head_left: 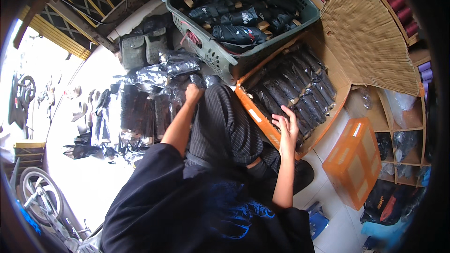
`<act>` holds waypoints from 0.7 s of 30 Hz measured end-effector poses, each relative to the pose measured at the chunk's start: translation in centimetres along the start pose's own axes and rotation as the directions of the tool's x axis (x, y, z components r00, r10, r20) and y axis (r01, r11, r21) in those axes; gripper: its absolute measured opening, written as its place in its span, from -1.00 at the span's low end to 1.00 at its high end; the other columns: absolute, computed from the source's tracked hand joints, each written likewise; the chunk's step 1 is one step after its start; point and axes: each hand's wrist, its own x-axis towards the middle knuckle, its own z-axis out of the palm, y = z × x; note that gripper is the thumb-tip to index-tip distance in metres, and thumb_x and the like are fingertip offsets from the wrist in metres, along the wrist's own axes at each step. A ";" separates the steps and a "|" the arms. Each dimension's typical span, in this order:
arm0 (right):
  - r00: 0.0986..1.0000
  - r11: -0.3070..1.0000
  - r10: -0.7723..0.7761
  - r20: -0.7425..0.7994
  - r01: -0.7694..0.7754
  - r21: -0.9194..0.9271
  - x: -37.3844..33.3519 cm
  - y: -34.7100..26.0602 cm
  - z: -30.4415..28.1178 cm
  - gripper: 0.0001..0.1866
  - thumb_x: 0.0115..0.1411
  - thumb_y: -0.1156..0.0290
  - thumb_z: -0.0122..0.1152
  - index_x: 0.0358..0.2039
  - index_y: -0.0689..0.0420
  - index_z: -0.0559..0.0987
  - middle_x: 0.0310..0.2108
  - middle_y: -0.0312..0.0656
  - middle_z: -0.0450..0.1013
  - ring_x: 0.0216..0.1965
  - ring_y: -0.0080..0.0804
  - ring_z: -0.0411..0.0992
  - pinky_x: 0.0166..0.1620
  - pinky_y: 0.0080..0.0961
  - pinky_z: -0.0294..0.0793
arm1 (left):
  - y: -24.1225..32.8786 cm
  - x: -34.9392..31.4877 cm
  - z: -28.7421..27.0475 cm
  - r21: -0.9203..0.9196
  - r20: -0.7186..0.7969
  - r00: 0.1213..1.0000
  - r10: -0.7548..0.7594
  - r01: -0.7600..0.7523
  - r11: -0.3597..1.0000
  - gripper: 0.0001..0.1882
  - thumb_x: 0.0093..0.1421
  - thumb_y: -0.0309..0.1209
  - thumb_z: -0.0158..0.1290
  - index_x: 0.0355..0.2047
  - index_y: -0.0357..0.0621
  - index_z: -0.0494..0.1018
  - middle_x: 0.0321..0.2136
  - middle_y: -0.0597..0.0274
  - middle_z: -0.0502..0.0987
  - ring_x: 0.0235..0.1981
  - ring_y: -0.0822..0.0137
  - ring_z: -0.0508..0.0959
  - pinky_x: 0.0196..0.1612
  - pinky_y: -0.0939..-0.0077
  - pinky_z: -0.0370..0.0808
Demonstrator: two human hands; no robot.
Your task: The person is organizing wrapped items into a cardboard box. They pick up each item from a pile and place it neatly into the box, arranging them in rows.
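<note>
My left hand point(193, 93), its fingers curled, is at the right edge of a pile of plastic-wrapped folded umbrellas point(159, 76) on the floor. It grips one dark wrapped umbrella point(198, 81), mostly hidden by the hand and my knee. Over the near side of an open cardboard box point(262, 121) is my right hand point(288, 125), fingers spread and nothing in them. Rows of dark umbrellas in clear plastic point(295, 86) fill that box. Beyond it, a grey-green plastic basket point(206, 49) is heaped with folded dark umbrellas point(239, 33), some showing wooden handles.
A taped orange-brown carton point(354, 161) stands on the tiles at right, before wooden shelves point(408, 112) holding plastic bags. The box's raised flap point(370, 33) spreads at the far right. A grey-green bag point(144, 47) lies behind the pile. A bicycle point(41, 199) is at lower left.
</note>
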 end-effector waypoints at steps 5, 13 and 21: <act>0.997 0.999 -0.051 -0.059 0.052 0.010 -2.7 -2.5 0.6 -0.66 0.36 0.45 0.00 0.12 0.26 0.38 -0.06 -0.08 0.47 -0.12 -0.45 0.49 -0.01 -0.48 0.49 | 3.1 -1.6 -0.5 -0.006 -0.063 0.992 -0.108 0.108 0.994 -0.19 -0.11 0.11 0.32 -0.04 -0.31 0.44 -0.15 -0.15 0.57 -0.11 -0.09 0.59 -0.01 0.12 0.53; 0.995 1.000 -0.009 0.103 0.007 0.017 -4.2 -1.7 2.3 -0.68 0.33 0.48 0.04 0.08 0.25 0.41 -0.10 -0.14 0.49 -0.11 -0.43 0.49 0.03 -0.49 0.45 | 6.1 -7.8 -6.6 -0.381 -0.316 0.942 0.114 -0.236 0.894 -0.57 0.00 -0.29 0.26 -0.29 -0.34 0.34 -0.29 -0.27 0.54 -0.23 -0.09 0.56 -0.13 0.20 0.48; 0.921 0.982 -0.146 0.360 0.178 -0.057 -3.6 -1.8 8.5 -0.29 0.06 0.50 0.39 0.24 0.14 0.32 0.16 -0.09 0.30 -0.03 -0.32 0.46 0.00 -0.41 0.49 | 7.5 -15.9 -15.5 -0.757 -0.255 0.942 0.217 -0.334 0.562 -0.68 0.19 -0.33 0.02 -0.09 -0.21 0.41 -0.19 0.20 0.47 -0.11 0.32 0.45 -0.02 0.46 0.41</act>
